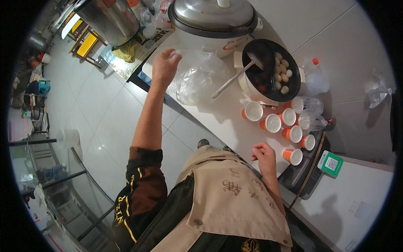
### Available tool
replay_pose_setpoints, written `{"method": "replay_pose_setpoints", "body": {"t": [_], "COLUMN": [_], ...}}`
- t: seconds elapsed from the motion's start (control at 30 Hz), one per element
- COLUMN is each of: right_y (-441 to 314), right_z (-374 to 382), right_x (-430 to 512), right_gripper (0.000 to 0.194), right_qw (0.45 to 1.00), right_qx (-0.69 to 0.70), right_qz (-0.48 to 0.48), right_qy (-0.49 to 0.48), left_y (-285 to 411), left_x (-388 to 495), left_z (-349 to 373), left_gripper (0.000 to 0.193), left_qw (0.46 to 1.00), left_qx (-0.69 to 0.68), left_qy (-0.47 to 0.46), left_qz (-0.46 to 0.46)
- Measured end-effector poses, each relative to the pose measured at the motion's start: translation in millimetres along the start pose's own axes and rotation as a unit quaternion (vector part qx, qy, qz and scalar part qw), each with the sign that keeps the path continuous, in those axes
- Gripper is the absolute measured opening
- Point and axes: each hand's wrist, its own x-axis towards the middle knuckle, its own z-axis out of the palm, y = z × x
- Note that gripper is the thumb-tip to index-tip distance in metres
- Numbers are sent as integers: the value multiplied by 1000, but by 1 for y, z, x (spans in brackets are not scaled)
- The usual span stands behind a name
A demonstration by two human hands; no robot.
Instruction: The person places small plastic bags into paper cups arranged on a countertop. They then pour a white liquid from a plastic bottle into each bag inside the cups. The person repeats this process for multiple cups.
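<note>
My left hand (164, 66) pinches the gathered top of a clear plastic bag (198, 78) over the left end of the white counter. What is inside the bag cannot be made out. My right hand (265, 156) is loosely curled at the counter's near edge, its fingertips hidden from view, left of several lidded orange paper cups (270, 123). Beyond the cups stands a divided pot (270, 70) with eggs (284, 77) in dark liquid on one side. A long-handled ladle (233, 80) leans out of its other side.
A large rice cooker (215, 22) stands behind the bag. Left of it is a steel pot (108, 20). A plastic bottle with a red cap (315, 78) stands by the wall. Right of the cups lies a dark tray (310, 176), beside a green card with a printed code (330, 163).
</note>
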Motion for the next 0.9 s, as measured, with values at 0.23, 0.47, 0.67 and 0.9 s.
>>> {"method": "replay_pose_setpoints", "body": {"t": [0.23, 0.47, 0.67, 0.9], "right_y": [-45, -110, -141, -136], "right_z": [2, 19, 21, 33], "right_x": [-3, -47, -70, -59], "right_gripper": [7, 9, 19, 34], "right_qw": [993, 931, 867, 899], "right_qx": [17, 6, -64, -271], "right_qz": [-114, -360, -488, -322], "right_qy": [28, 62, 81, 119], "left_y": [60, 66, 66, 65], "left_x": [-53, -135, -176, -201], "left_z": [-17, 27, 63, 87], "left_gripper": [22, 14, 18, 20], "left_qw": [884, 758, 730, 736], "left_qx": [-332, -413, -397, -384], "left_qy": [-264, -388, -437, -445], "left_qz": [-198, -323, -344, -335]}}
